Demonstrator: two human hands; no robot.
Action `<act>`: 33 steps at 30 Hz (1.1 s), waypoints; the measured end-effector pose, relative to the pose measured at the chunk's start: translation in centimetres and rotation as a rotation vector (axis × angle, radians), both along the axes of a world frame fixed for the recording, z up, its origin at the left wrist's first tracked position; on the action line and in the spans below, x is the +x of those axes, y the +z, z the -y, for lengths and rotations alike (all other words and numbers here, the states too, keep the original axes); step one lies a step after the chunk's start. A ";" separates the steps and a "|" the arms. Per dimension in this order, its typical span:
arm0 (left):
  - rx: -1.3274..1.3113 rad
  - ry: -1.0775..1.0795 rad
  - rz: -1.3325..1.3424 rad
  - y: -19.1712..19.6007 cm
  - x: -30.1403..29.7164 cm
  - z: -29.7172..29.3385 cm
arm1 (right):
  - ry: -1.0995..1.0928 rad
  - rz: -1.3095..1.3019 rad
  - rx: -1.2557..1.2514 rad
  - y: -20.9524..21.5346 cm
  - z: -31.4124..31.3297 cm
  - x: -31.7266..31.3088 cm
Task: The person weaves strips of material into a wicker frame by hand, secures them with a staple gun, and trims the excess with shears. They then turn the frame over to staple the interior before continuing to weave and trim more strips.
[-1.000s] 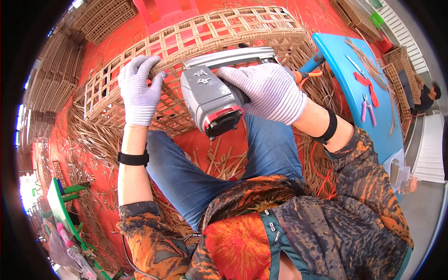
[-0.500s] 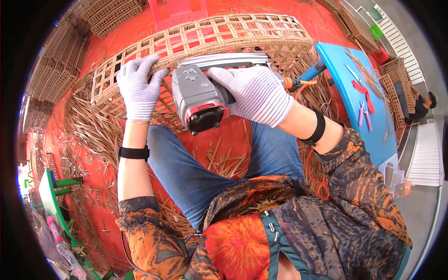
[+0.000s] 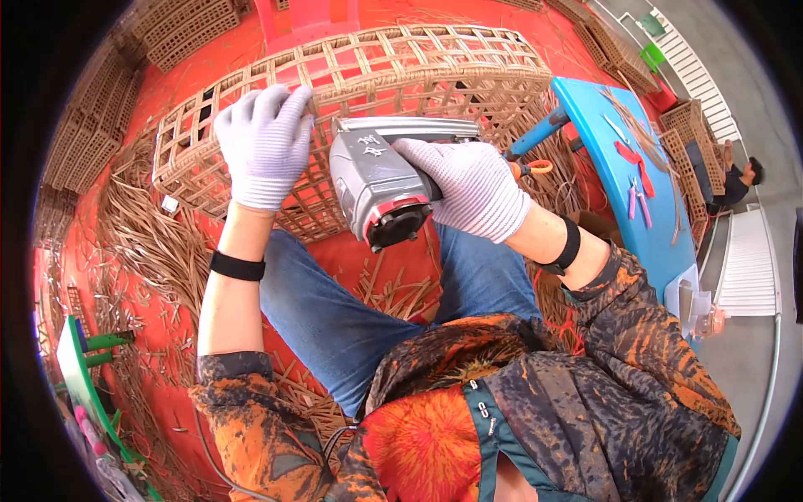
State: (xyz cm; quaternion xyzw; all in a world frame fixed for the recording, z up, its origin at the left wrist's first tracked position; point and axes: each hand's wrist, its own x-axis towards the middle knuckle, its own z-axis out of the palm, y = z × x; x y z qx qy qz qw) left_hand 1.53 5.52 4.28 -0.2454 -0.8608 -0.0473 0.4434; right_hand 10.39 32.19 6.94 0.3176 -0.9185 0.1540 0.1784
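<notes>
In front of my knees a long open-weave rattan basket (image 3: pixel 368 84) lies on its side, its lattice facing up and toward me. My left hand (image 3: pixel 266 146), in a striped white knit glove, holds the basket's near rim at the left, fingers bent over the strands. The same kind of glove covers my right hand (image 3: pixel 477 180), which is wrapped round the handle of a grey pneumatic staple gun (image 3: pixel 368 171). Its red-and-black end cap points toward me, and its silver magazine runs along the basket's near side. The gun's nose is hidden.
To the right stands a blue table (image 3: pixel 606 117) with scissors (image 3: pixel 648 176), pink-handled pliers (image 3: pixel 640 207) and loose strips. Bundled rattan strips (image 3: pixel 155 222) cover the red floor at left. Stacked baskets (image 3: pixel 92 125) stand behind. Another person (image 3: pixel 736 186) works at the far right.
My left hand has shifted right along the basket rim, its fingers drawn closer together. The staple gun in my right hand has moved slightly right and turned.
</notes>
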 end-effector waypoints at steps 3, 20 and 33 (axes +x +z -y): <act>-0.077 -0.054 0.035 0.7 -0.9 -0.5 | 0.026 -0.021 -0.049 0.5 -0.9 0.4; -0.438 -0.054 0.206 3.1 -3.4 -0.4 | 0.007 0.023 -0.094 0.6 -1.8 0.4; -0.069 -0.195 0.108 0.9 -2.5 2.9 | 0.061 -0.068 0.034 2.5 0.6 -1.0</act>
